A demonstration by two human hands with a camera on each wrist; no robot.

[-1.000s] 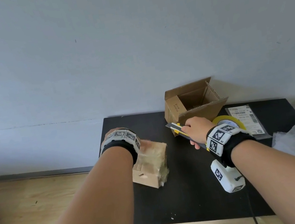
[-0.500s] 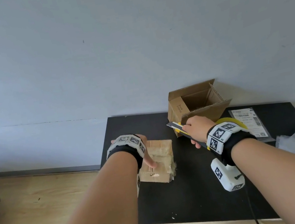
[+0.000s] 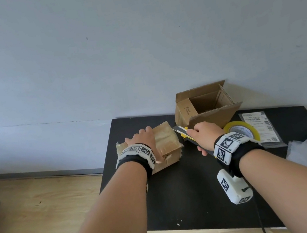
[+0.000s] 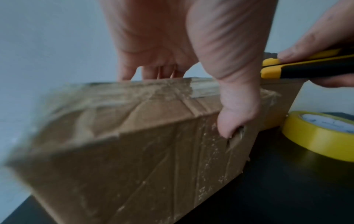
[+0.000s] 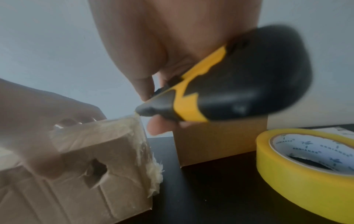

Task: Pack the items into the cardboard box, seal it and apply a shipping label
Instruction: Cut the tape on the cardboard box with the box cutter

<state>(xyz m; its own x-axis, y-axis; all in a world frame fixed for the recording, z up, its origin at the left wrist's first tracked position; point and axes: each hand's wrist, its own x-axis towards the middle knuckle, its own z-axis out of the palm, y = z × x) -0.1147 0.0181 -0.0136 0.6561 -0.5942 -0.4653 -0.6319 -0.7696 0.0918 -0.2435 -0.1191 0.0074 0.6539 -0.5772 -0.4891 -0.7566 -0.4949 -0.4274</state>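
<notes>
Taped cardboard parcel [image 3: 167,144] sitting on black table [image 3: 182,189], left of open cardboard box [image 3: 206,107]. Left hand [image 3: 142,140] clamping its top, thumb down near side. Right hand [image 3: 206,134] gripping utility knife [image 3: 182,132], tip nearing parcel's upper right edge. Advice: cutting shallow along tape seam, away from bracing fingers.

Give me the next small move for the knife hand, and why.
Probably bring the utility knife tip down onto the taped top of the sealed box: the right hand holds it just off the box's right edge while the left hand pins the box.
</notes>
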